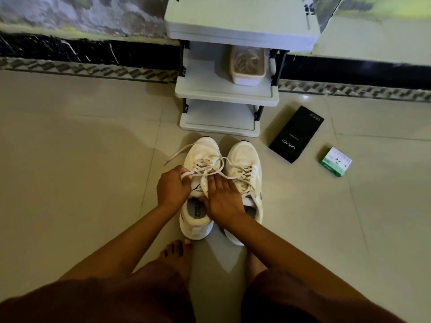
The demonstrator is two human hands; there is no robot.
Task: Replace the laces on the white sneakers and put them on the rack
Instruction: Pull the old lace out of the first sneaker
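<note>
Sneakers side by side on floor, toes toward rack (227,94), just short of its lowest shelf. Left hand (172,186) curled over left sneaker (200,183), fingers (186,176) pinching a lace (210,170) loop at the upper eyelets. Right hand (224,197) laid flat across the gap between the pair, fingers (215,180) straight and close together, pressing the tongue edge of left sneaker, thumb down near the collar. Right sneaker (245,173) just beyond the right fingers, lace loose, one strand running across to the left one. Free lace end trailing on floor, out past the left fingers.

Step in hand, as judged: working the lace out of (or through) the top eyelets of left sneaker; cannot tell which.

To do well:
- Keep right fingers pressing so the shoe does not lift.
- Draw along the line of the eyelet, not sideways.
- Work one crossing at a time, from collar toward toe.
- Separate the strand lying over right sneaker first; snag likely otherwise.

Tub (247,66) on middle shelf, contents unclear. Black box (296,134) and green box (335,161) well beyond right fingers.
</note>
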